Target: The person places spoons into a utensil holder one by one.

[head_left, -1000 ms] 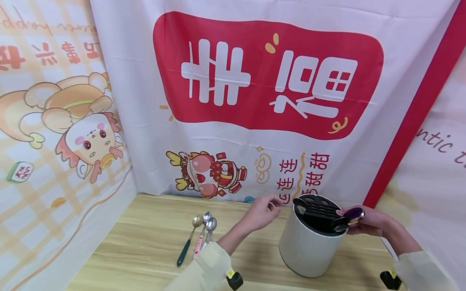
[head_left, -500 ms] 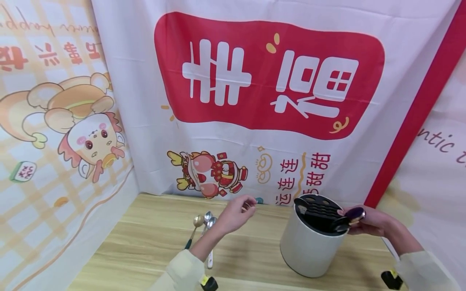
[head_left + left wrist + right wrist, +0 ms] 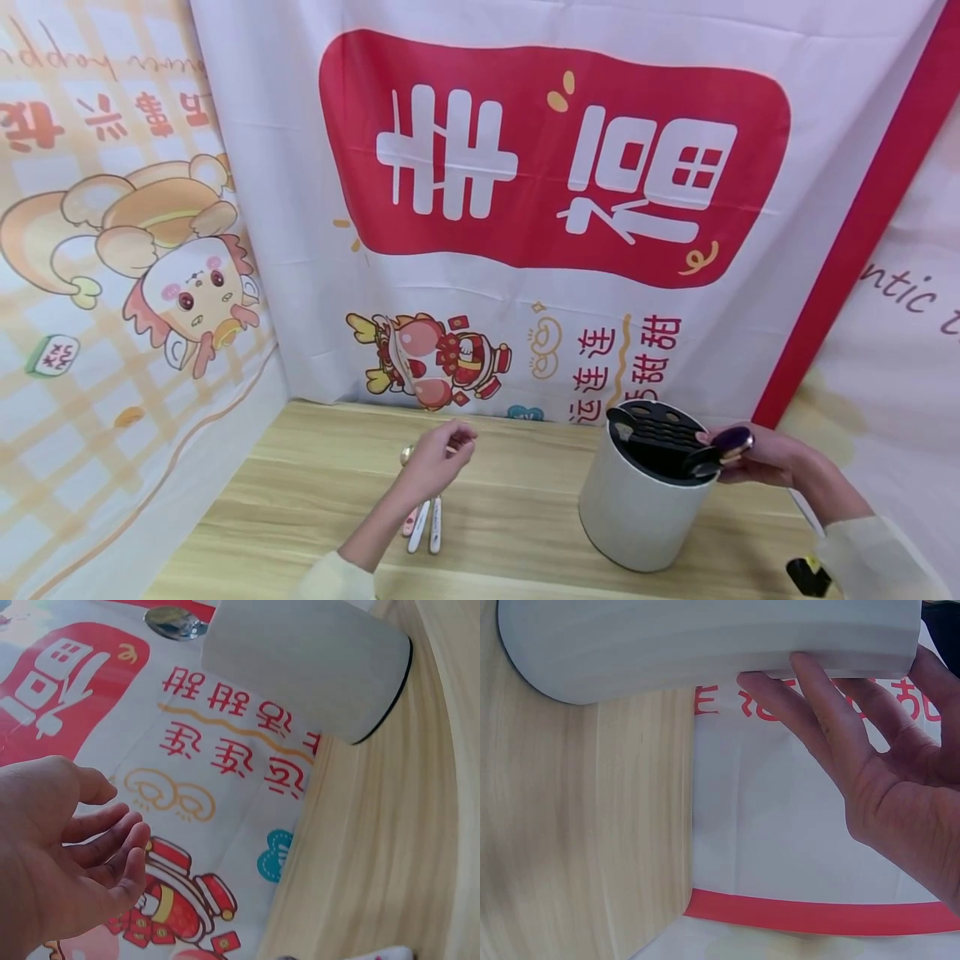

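Observation:
My left hand point(image 3: 438, 462) hovers above the spoons on the table, holding nothing, its fingers loosely curled. Beneath it, several spoon handles point(image 3: 418, 527) stick out, and a gold spoon bowl point(image 3: 407, 454) peeks past the wrist; the rest is hidden by the arm. At the right stands a white utensil holder point(image 3: 641, 525) with a black slotted insert point(image 3: 660, 427). My right hand point(image 3: 761, 457) grips its far right rim, thumb over the top and fingers point(image 3: 829, 712) against the outer wall. Dark, shiny spoons point(image 3: 731, 442) lean out of the holder beside that thumb.
The wooden table point(image 3: 517, 500) ends at the back against a white cloth point(image 3: 300, 333) with red and white lettering. A patterned cloth point(image 3: 97, 292) hangs along the left side. A red band point(image 3: 847, 225) runs down the cloth at the right.
My left hand has moved left, away from the utensil holder, to above the spoons, which its arm now partly covers. The right hand and the holder have stayed in place.

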The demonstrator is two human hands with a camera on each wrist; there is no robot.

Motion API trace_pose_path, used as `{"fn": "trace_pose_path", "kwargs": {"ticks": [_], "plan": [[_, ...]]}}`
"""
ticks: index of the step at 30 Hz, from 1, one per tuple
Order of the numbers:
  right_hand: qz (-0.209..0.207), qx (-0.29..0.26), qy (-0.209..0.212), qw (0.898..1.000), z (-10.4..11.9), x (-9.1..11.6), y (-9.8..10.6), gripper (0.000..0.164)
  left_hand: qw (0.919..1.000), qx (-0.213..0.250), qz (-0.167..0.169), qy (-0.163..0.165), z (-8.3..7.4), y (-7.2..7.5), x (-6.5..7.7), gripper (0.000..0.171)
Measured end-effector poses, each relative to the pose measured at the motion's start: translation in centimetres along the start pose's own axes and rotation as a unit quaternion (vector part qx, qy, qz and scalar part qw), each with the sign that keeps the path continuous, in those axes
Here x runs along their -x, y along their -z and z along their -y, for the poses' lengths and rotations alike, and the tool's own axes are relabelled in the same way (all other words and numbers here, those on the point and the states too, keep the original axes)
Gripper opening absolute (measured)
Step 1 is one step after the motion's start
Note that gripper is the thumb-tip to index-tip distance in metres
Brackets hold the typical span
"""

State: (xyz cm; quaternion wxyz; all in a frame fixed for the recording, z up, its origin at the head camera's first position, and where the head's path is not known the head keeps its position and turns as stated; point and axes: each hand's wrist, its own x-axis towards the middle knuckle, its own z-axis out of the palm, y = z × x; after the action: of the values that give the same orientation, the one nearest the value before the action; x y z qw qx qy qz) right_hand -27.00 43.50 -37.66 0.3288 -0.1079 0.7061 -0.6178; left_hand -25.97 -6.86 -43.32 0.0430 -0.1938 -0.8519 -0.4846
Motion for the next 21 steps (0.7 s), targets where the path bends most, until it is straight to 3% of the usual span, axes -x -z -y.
{"fn": "trace_pose_path", "kwargs": {"ticks": [7,15,21], "plan": [[-0.011,-0.001,-0.012,1.000,0.1,0.0,0.0,0.033,0.9980,-0.012,-0.035,0.051,2.5,0.9,1.9,0.014],[0.006,-0.004,-0.003,1.000,0.0,-0.1,0.1,0.034,0.9933,-0.054,-0.083,0.059,5.8,1.4,3.7,0.016],[0.015,-0.005,-0.004,1.000,-0.2,-0.1,0.2,0.034,0.9875,-0.089,-0.082,0.101,8.9,1.7,4.7,0.022]]}}
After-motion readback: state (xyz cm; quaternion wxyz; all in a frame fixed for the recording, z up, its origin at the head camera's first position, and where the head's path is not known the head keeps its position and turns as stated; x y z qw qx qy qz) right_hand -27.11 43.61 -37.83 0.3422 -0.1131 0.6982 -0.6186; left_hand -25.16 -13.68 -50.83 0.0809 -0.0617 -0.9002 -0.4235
